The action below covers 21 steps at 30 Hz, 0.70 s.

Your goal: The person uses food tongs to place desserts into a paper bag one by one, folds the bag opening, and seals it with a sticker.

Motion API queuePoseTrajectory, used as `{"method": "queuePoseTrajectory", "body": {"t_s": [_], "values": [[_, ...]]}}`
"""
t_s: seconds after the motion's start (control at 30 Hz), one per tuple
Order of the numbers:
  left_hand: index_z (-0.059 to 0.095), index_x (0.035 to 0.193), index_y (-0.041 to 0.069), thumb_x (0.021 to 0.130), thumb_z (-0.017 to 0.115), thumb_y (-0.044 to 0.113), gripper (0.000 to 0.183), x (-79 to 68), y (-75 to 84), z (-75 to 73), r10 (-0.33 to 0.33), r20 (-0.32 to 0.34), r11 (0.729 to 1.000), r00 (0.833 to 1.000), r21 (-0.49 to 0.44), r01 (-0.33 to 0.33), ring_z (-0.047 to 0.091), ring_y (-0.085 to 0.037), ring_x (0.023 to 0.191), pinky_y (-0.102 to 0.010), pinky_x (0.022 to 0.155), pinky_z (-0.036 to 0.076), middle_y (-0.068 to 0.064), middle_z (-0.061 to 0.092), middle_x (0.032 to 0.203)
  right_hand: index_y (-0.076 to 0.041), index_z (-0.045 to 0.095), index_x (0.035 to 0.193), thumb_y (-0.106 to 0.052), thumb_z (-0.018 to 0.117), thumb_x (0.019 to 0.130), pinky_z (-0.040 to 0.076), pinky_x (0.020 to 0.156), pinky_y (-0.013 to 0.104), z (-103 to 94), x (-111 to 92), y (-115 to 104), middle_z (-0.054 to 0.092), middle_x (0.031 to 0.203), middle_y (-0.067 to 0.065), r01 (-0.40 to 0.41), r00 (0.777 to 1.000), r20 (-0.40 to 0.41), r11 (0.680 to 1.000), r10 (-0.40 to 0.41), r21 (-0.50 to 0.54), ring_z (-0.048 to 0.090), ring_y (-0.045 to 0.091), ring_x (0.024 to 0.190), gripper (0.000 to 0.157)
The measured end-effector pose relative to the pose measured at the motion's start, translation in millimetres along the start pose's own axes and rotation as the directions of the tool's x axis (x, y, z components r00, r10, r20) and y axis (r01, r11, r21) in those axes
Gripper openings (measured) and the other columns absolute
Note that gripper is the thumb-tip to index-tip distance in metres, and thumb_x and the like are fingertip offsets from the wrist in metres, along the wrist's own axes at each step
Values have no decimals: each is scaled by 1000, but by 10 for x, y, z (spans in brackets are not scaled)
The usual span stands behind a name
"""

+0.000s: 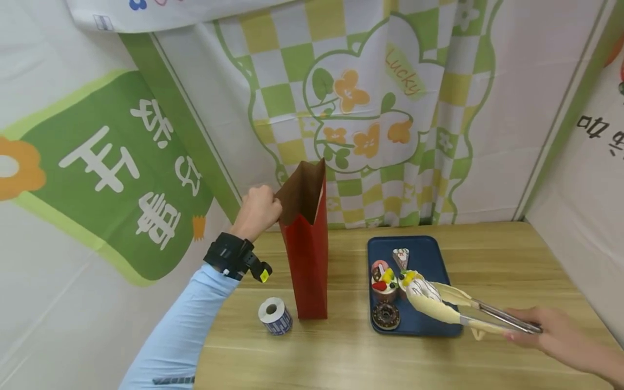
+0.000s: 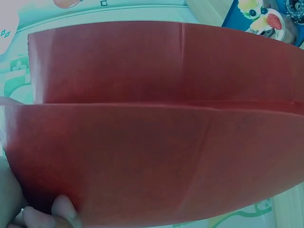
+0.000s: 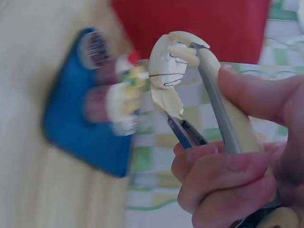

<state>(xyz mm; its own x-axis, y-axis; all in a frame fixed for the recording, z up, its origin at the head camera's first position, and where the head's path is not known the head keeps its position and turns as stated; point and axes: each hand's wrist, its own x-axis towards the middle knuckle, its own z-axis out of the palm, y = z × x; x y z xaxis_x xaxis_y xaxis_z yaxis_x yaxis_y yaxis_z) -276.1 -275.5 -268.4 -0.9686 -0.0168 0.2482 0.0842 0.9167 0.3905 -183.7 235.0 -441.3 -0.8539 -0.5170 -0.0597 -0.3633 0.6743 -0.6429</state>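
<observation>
My left hand (image 1: 258,211) grips the top rim of a tall red paper bag (image 1: 309,265) that stands upright with its brown mouth open. In the left wrist view, the fingertips (image 2: 65,209) lie against the bag's red outside. At the right, my right hand (image 1: 556,333) holds cream-tipped metal tongs (image 1: 504,315). Pinched between the tong tips is a white-iced pastry with dark lines (image 1: 425,290), which overlaps the blue tray (image 1: 424,252) in the head view. From the right wrist, thumb and fingers show curled round the tong arms (image 3: 216,97).
On the tray sit a chocolate donut (image 1: 386,316), fruit-topped cupcakes (image 1: 384,287) and a small cone-shaped piece (image 1: 401,258). A roll of labels (image 1: 275,317) stands on the wooden table (image 1: 351,357) left of the bag. Printed cloth (image 1: 361,108) hangs behind.
</observation>
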Motion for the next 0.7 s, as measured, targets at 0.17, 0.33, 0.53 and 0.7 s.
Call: {"method": "queuePoseTrajectory", "body": {"t_s": [0.17,0.33,0.53,0.7], "values": [[46,58,7,88,41,5,30,2,10,4,8,-20,1000,1000,12,-7,40,-18,43,-26,39,29,-5,42,56,17,49,127,-18,59,93,34,34,21,-440,208,-446,47,61,-5,96,992,-84,995,-96,-7,31,-1,40,50],[47,59,7,89,42,6,30,-16,12,10,-7,-13,1000,1000,0,7,42,-18,43,-26,39,30,-5,43,55,5,52,132,-25,62,92,33,35,24,-915,613,-1097,37,53,-8,144,981,-124,989,-147,-37,31,4,39,51],[47,59,7,88,43,6,29,-21,25,7,-8,-14,1000,1000,11,8,42,-18,44,-26,39,30,-5,45,56,-3,53,135,-38,62,90,31,41,26,-1353,1280,-1991,32,49,-6,185,980,-46,971,-194,-153,30,10,40,58],[49,61,7,85,44,4,25,-6,38,17,2,-27,1000,1000,31,-1,45,-19,47,-28,42,32,-6,48,60,-6,70,112,-36,64,88,27,45,24,-1551,1801,-2593,33,52,-6,252,967,70,900,-243,-357,27,9,44,39]]}}
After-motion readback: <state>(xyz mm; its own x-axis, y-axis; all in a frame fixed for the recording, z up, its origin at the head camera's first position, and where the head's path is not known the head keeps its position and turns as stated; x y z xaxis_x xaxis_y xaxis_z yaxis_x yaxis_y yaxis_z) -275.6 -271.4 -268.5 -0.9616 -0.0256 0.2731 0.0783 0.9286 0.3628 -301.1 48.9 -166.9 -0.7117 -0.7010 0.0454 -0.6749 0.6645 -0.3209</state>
